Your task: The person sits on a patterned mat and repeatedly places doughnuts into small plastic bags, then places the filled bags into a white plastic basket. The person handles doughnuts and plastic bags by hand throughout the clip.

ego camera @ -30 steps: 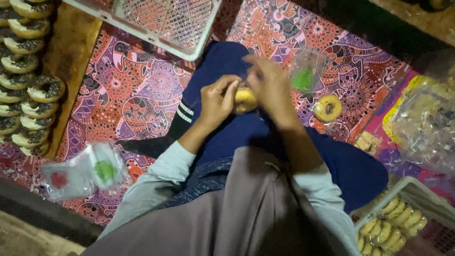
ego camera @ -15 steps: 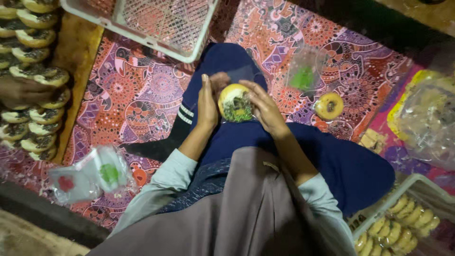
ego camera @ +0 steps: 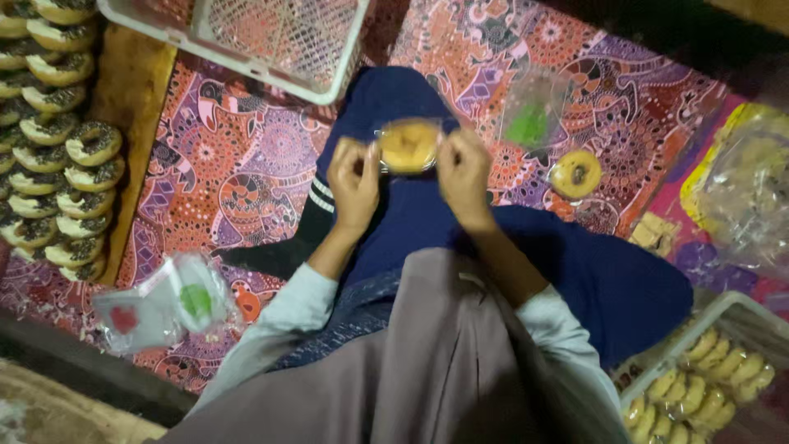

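A doughnut in a clear plastic bag (ego camera: 408, 146) is stretched between both hands over my lap. My left hand (ego camera: 353, 181) pinches the bag's left edge. My right hand (ego camera: 464, 175) pinches its right edge. The doughnut shows its plain golden side. I sit cross-legged in dark blue trousers on a patterned red cloth (ego camera: 230, 164).
Rows of sprinkled doughnuts (ego camera: 57, 156) lie on a wooden board at the left. A white mesh crate (ego camera: 246, 37) stands ahead. Another bagged doughnut (ego camera: 575, 174) and a clear bag with a green label (ego camera: 530, 115) lie right. Empty bags (ego camera: 160, 304) lie lower left; a crate of pastries (ego camera: 707, 378) lower right.
The doughnut was held close in both hands with its topping showing. Now it sits in the bag, plain side up, and both hands have moved apart to the bag's edges.
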